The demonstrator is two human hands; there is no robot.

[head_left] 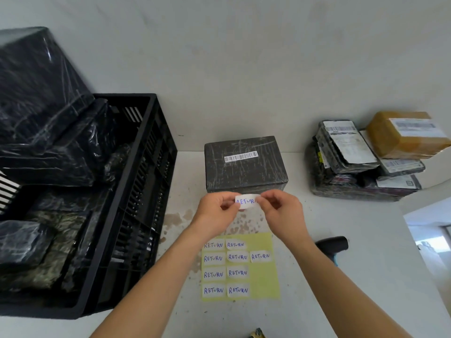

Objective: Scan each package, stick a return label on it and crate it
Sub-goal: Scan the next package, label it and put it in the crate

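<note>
Both hands raised over the white table (366, 276), left hand (218, 209) and right hand (280, 208) pinching opposite ends of 1 white RETURN label (246, 201), last letter hidden behind right fingertips. Just beyond, black-wrapped box (245, 164) with barcode strip on top. Below the hands, yellow backing sheet (263, 276) carrying 9 RETURN stickers. Left: black crate (136, 191) piled with black-wrapped parcels. Right: stack of labelled packages (366, 162). Black scanner (333, 245) partly blocked by right forearm. Small object at bottom edge cut off, unidentifiable.

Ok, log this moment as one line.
step: labelling | both hands pinch RETURN label | black box unlabelled | crate waiting
</note>
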